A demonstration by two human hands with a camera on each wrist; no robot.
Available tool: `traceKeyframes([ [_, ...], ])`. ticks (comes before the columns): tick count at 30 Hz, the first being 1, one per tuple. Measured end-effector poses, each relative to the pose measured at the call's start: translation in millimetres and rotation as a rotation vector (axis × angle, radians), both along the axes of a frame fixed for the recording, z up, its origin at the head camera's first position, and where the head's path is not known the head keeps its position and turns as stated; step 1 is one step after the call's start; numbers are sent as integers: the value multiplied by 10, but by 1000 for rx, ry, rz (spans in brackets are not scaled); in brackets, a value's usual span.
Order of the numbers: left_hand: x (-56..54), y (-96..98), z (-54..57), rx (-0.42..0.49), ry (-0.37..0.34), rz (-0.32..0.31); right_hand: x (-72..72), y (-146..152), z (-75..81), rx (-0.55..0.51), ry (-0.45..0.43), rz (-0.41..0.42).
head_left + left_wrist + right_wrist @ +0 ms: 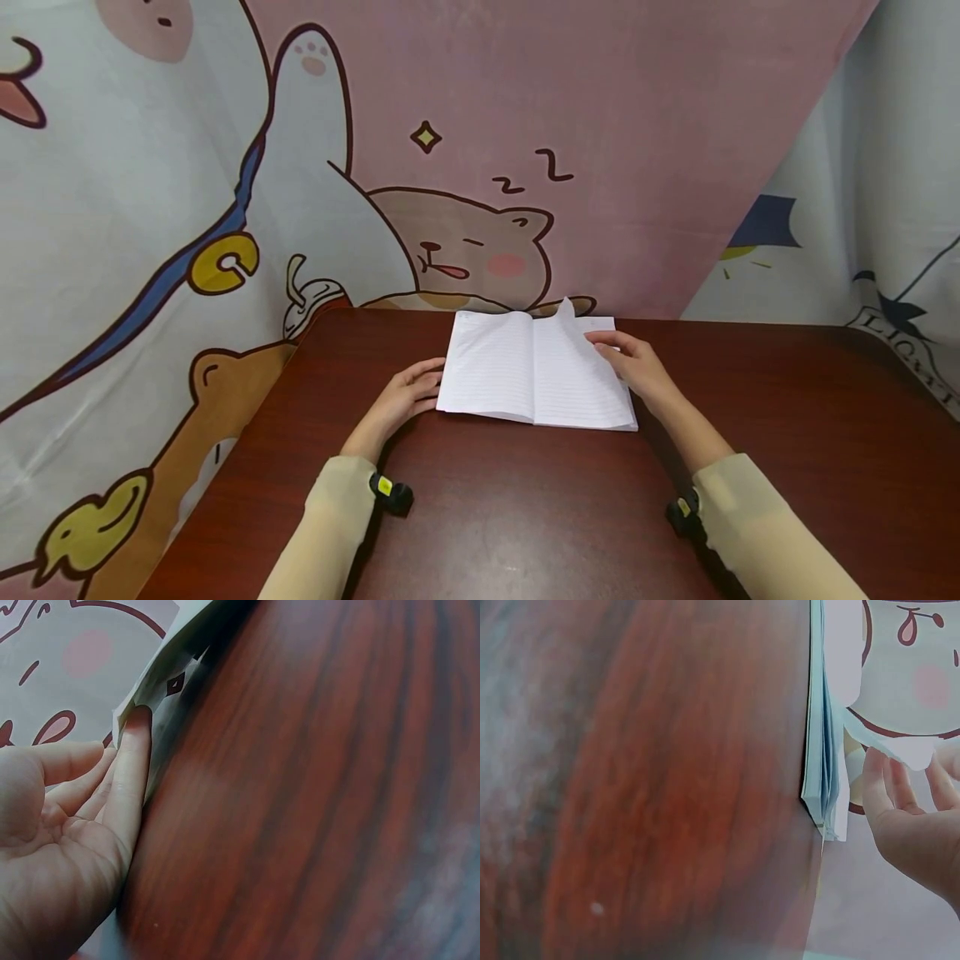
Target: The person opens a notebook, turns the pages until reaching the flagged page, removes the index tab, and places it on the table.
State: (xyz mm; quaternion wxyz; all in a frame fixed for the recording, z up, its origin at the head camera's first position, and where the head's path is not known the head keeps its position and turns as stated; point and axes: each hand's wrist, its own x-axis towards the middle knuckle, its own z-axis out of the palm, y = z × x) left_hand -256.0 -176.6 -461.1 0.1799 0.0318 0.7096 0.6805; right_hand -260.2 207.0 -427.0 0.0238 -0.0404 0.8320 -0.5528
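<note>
An open notebook (487, 367) with lined white pages lies on the dark red-brown table. On its right half, a page (573, 367) is lifted, its top corner curling upward. My right hand (633, 367) pinches that page near its upper right edge; in the right wrist view, the page edge (915, 752) sits between thumb and fingers of the hand (915, 825). At the notebook's left edge, my left hand (401, 400) touches the side with extended fingers. From the left wrist, one fingertip of that hand (82, 825) reaches under the cover's edge (161, 667).
The wooden table (480, 508) extends in front of the notebook and to both sides. Behind it hangs a pink and white cloth (637, 150) printed with cartoon animals, close to the notebook's far edge. Each wrist wears a small black camera (393, 496).
</note>
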Motion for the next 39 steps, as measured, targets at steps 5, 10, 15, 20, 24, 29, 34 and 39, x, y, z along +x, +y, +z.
traceKeyframes([
  [5, 2, -8, -14, -3, 6, -1, 14, -11, 15, -9, 11, 36],
  [10, -4, -5, -15, -3, 0, 7, 5, -21, -4, -39, 14, 83],
  [15, -2, -9, -16, -5, 3, 10, 0, -24, -30, -53, 49, 136],
  [20, -1, -11, -20, -5, 2, 8, 2, -48, -44, -84, 100, 161],
  [24, 5, -12, -17, -9, 8, -2, -5, -92, -46, -119, 94, 167],
  [29, 10, -9, -7, -3, 8, -4, -21, -141, -36, -65, 101, 152],
  [34, 5, -5, -2, -2, 5, -2, -46, -196, -36, -49, 112, 161],
  [39, 4, -6, -5, 1, 5, -1, -64, -278, -44, -89, 95, 186],
])
